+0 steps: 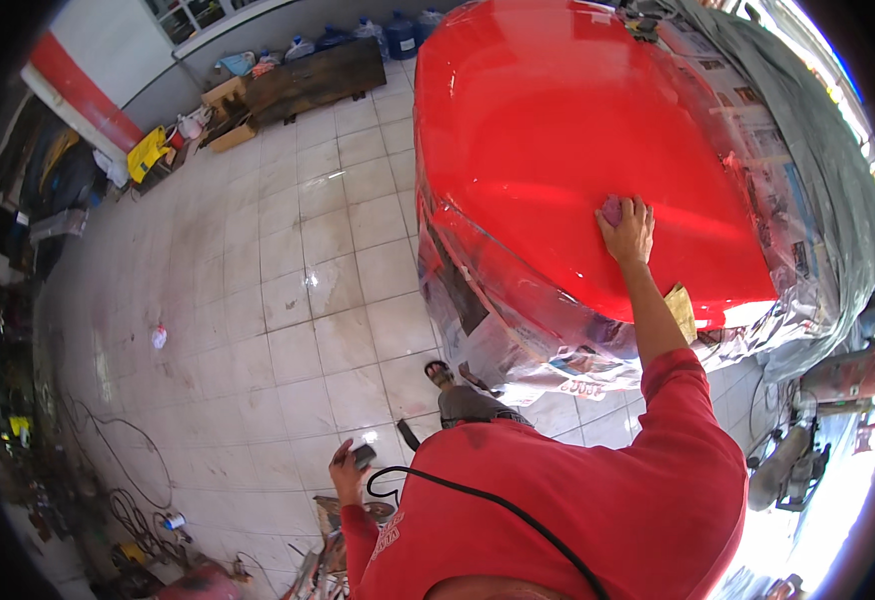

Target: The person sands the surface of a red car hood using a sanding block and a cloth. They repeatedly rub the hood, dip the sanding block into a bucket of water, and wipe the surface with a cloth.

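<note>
A glossy red car hood (548,130) fills the upper right. My right hand (630,237) rests on it with the arm stretched out, fingers closed over a crumpled purplish cloth (613,210) pressed to the paint. Low at my left side, my left hand (346,474) grips a small dark block (364,456); its exact kind is too small to make out. A yellowish folded sheet (680,312) lies at the hood's near edge, beside my right forearm.
Newspaper and clear plastic masking (498,330) surround the hood, with a grey-green cover (808,130) beyond. A dark board (316,78) and blue water jugs (402,36) line the wall. Hoses (138,515) lie on the tiled floor (248,330) at lower left.
</note>
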`<action>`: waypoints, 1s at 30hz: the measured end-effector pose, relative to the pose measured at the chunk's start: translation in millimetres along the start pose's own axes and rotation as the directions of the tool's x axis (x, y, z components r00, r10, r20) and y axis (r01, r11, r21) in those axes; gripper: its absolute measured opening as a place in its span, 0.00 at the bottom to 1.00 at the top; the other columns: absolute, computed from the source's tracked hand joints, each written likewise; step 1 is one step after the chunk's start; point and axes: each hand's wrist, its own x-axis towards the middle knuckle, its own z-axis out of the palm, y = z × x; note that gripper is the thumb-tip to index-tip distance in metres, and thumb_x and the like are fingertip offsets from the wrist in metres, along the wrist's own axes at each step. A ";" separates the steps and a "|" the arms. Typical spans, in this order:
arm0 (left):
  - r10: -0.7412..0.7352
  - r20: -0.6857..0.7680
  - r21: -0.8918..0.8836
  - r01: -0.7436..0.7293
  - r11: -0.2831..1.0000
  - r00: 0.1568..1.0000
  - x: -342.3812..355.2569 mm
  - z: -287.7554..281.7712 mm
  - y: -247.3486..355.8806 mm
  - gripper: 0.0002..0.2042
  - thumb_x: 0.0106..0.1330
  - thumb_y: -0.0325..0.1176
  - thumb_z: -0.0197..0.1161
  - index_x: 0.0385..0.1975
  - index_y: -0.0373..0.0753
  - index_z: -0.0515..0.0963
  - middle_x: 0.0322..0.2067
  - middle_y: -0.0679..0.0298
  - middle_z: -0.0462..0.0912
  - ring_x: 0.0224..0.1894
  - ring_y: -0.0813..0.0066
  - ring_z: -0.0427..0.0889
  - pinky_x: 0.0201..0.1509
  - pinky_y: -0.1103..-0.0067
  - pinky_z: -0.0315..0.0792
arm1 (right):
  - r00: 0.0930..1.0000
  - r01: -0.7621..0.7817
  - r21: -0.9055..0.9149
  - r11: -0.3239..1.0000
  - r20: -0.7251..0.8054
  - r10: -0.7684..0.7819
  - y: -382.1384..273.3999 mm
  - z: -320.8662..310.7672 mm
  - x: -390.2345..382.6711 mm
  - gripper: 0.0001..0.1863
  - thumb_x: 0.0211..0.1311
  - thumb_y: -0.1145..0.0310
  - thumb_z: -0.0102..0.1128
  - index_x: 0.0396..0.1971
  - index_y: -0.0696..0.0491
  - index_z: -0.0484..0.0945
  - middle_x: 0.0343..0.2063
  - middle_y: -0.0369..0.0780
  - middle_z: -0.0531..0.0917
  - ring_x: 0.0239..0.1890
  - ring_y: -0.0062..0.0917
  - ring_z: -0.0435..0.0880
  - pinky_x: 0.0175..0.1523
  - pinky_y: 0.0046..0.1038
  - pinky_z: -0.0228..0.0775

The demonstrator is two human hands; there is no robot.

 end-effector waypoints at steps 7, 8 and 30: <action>0.061 0.437 0.354 -0.234 0.906 0.897 128.6 151.9 195.3 0.16 0.75 0.27 0.59 0.59 0.37 0.83 0.47 0.62 0.89 0.41 0.78 0.85 0.41 0.80 0.81 | 0.990 -0.014 0.133 0.991 -0.136 0.033 -12.7 -7.5 -6.9 0.31 0.60 0.52 0.73 0.62 0.44 0.78 0.69 0.47 0.74 0.73 0.56 0.67 0.77 0.52 0.62; 0.042 0.524 0.421 -0.302 0.855 0.851 150.5 178.8 224.2 0.15 0.75 0.27 0.59 0.58 0.37 0.84 0.47 0.63 0.89 0.41 0.79 0.85 0.42 0.79 0.81 | 0.985 -0.014 0.151 0.988 -0.170 0.040 -14.1 -9.3 -2.2 0.30 0.59 0.54 0.73 0.61 0.44 0.78 0.67 0.46 0.76 0.72 0.54 0.69 0.77 0.51 0.62; -0.201 0.638 -0.764 -0.581 -0.280 -0.743 200.0 626.4 448.0 0.34 0.76 0.52 0.59 0.76 0.39 0.65 0.76 0.56 0.66 0.79 0.57 0.61 0.74 0.61 0.70 | 0.920 -0.332 0.169 0.928 -0.158 0.358 -48.6 -55.9 -48.3 0.35 0.55 0.59 0.72 0.66 0.45 0.76 0.67 0.44 0.77 0.72 0.45 0.71 0.75 0.46 0.65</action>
